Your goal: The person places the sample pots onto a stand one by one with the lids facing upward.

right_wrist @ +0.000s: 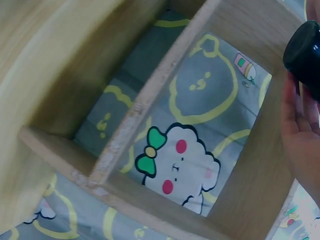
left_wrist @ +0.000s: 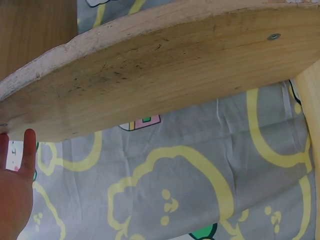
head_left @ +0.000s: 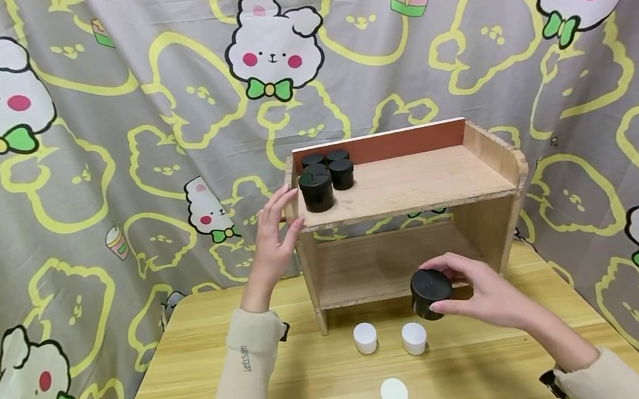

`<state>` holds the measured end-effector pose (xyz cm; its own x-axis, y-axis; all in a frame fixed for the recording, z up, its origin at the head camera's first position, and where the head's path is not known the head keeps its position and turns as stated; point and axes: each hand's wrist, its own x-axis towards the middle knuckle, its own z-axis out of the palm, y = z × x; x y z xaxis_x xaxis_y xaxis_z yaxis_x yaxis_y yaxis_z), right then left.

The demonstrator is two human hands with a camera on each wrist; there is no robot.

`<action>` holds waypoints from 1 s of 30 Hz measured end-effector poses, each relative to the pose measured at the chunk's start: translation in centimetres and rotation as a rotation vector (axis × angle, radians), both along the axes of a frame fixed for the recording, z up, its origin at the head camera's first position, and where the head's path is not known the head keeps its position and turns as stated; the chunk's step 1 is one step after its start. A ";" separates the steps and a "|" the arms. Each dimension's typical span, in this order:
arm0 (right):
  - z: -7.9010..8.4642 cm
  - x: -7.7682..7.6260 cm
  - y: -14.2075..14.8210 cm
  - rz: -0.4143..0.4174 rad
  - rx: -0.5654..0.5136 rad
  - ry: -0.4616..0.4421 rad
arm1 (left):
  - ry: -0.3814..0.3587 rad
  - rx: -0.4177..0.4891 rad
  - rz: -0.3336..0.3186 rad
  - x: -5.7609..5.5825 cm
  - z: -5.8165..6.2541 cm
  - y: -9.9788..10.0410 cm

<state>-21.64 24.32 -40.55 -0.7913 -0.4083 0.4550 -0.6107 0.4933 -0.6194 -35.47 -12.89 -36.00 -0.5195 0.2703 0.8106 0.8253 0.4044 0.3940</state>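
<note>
A black round lidded jar (head_left: 431,294) is pinched between the thumb and fingers of my right hand (head_left: 479,289), in front of the wooden shelf's lower opening. In the right wrist view the same jar (right_wrist: 306,55) shows at the right edge, partly cut off. My left hand (head_left: 274,236) touches the left side panel of the wooden shelf (head_left: 409,183) with fingers extended. In the left wrist view, part of that hand (left_wrist: 19,185) appears beside the panel (left_wrist: 165,75). Several black jars (head_left: 317,191) stand grouped at the left end of the upper board.
Small white jars stand on the wooden table (head_left: 185,375) before the shelf: one on the left (head_left: 365,338), one on the right (head_left: 414,338), one nearer (head_left: 394,397). Another peeks in at the bottom edge. A patterned curtain (head_left: 160,113) hangs behind and on both sides.
</note>
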 end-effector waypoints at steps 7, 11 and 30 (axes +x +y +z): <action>1.5 -0.1 -0.6 0.004 -0.031 0.039 | -0.001 0.003 0.002 -0.1 0.0 0.0; 2.2 -0.1 -0.9 -0.002 -0.046 0.069 | -0.004 0.002 0.002 -0.1 0.0 0.0; 6.5 -1.3 -1.6 -0.049 -0.120 0.095 | -0.014 0.004 0.002 0.0 0.1 0.0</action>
<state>-22.96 22.77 -34.02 -0.7600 -0.3080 0.5724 -0.6464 0.4501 -0.6161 -35.47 -12.87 -35.93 -0.5314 0.2659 0.8043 0.8188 0.4046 0.4072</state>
